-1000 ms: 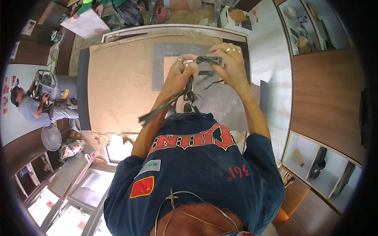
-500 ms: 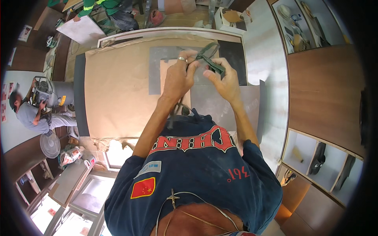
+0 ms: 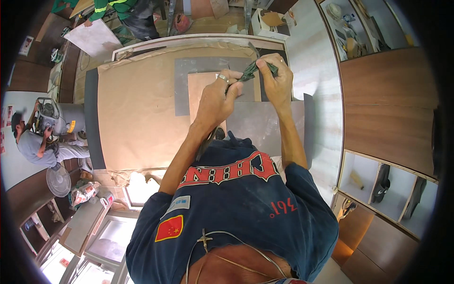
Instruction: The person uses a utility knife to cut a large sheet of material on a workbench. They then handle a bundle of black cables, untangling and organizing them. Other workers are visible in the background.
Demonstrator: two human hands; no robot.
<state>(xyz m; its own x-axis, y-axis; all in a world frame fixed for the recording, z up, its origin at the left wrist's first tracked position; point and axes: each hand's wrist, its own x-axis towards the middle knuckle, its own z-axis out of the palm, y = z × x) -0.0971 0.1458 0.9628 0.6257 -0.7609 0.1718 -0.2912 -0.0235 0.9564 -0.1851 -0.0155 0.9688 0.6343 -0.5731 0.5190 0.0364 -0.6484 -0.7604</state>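
A dark green crumpled strip (image 3: 248, 72), whether cloth or plastic I cannot tell, is stretched between my two hands above the far right part of the table. My left hand (image 3: 216, 97) is closed on its left part, thumb pressed against the fingers. Further right and slightly higher, my right hand (image 3: 277, 80) pinches the strip between thumb and fingers. A thin end sticks up beyond the right hand. Below my left wrist a long dark band (image 3: 204, 144) hangs by the forearm; whether it belongs to the same strip is hidden.
Brown paper (image 3: 137, 109) covers much of the table, with grey sheets (image 3: 269, 120) lying at the right. A person (image 3: 35, 137) at the left handles a large grey machine (image 3: 71, 116). Another person in green (image 3: 135, 16) holds a white board (image 3: 93, 40). Open shelves (image 3: 395, 182) stand right.
My right hand has moved up and turned over, its fingers now wrapped on the strip. The loop of strip above the hands has become a short bunched length with one thin end up.
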